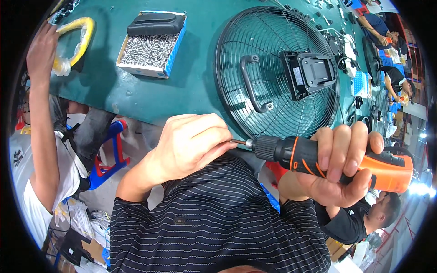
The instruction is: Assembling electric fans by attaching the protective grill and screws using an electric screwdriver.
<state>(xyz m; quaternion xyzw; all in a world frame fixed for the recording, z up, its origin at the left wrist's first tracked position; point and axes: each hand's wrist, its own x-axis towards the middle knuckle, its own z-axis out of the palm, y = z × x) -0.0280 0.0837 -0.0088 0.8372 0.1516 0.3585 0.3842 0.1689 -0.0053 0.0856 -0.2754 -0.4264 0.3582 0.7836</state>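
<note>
My right hand (343, 166) is wrapped round an orange and black electric screwdriver (291, 152), held level with its bit pointing left. At the tip of the bit (239, 142), my left hand (193, 143) is closed, thumb and forefinger pinched together. What sits in that pinch, if anything, is too small and covered to make out. Just beyond both hands, a black round fan guard (273, 68) lies on the green table. It carries a black handle (251, 86) and a black plastic box-shaped mount (312, 74).
An open carton of small silvery screws (148, 50) stands on the green table (195, 91), a black case (154, 23) resting across it. At left, a co-worker's hand (42, 52) is by a yellow coil (84, 38). Parts and more co-workers line the right side.
</note>
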